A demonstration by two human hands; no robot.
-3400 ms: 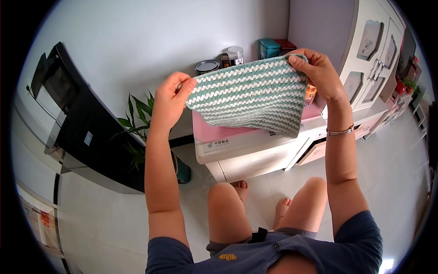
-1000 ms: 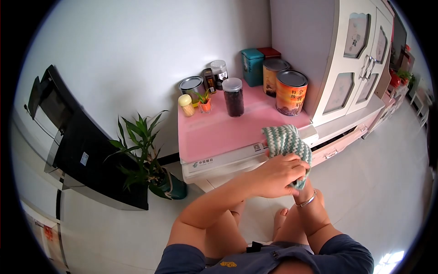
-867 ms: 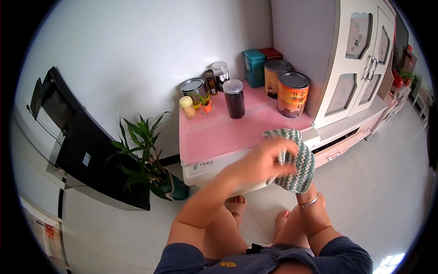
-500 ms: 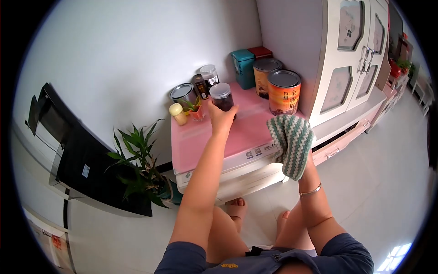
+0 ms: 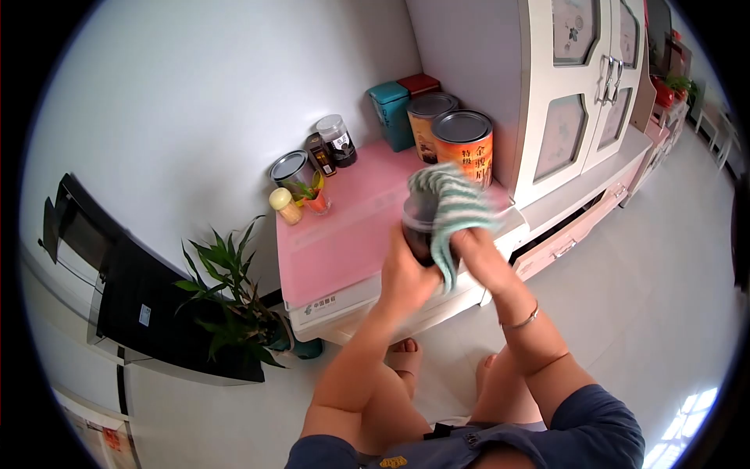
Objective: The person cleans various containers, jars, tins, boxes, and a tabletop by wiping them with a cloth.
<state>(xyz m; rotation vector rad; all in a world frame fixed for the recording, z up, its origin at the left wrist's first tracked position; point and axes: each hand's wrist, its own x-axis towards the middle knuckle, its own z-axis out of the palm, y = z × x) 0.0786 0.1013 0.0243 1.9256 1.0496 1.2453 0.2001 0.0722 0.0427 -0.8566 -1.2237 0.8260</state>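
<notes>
our left hand curls round the dark jar, our right hand closes on the striped cloth against it. the orange can reads 特級 金駿眉.

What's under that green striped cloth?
Part of a dark jar, held by the left hand. The cloth covers its right side and fingers of the right hand.

Chinese characters are showing on tin and counter.
The orange tin is carrying 特級 and 金駿眉; the front edge of the pink-topped counter is bearing 中国, its following characters blurring.
</notes>
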